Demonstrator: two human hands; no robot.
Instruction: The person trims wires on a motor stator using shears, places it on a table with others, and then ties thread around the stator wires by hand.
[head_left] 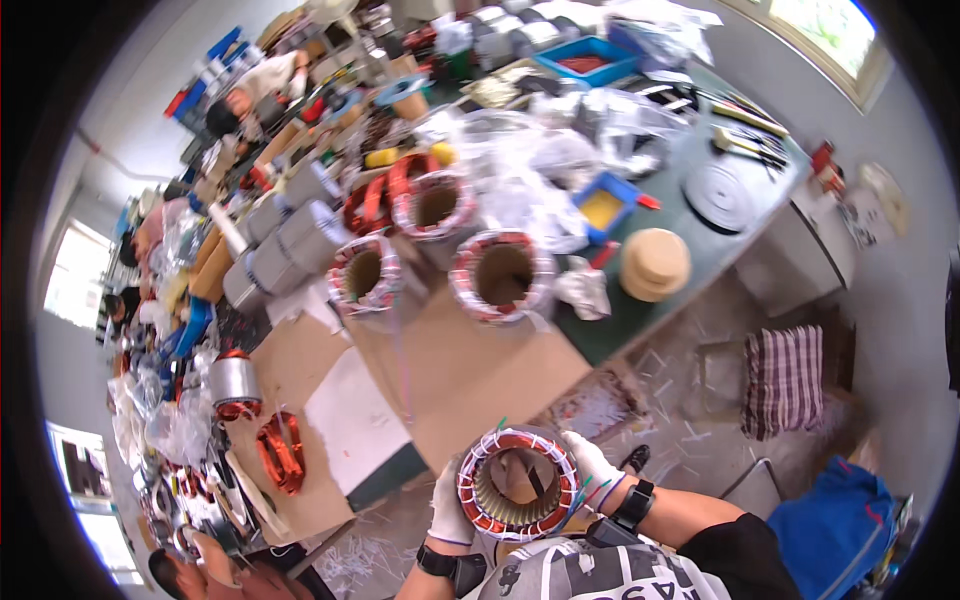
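Note:
A motor stator (484,502), a ring with copper-red windings laced in white cord and a slotted bore, is held close to my body over the table's near edge. My left hand (449,510), in a white glove, grips its left side. On the opposite side my right hand (596,466), also gloved, is closed against the stator, its fingertips partly hidden. Green and other coloured lead wires stick out by the right hand. Three similar wound stators (502,277) stand upright on the table ahead, their bores facing up.
Brown cardboard (470,385) covers the near tabletop. Left lie a loose copper coil bundle (280,455) and a silver stator (235,382). A wooden round block (655,265) and blue tray (606,207) sit at right. A checked cushion (783,382) is beyond. Another person (215,570) works at lower left.

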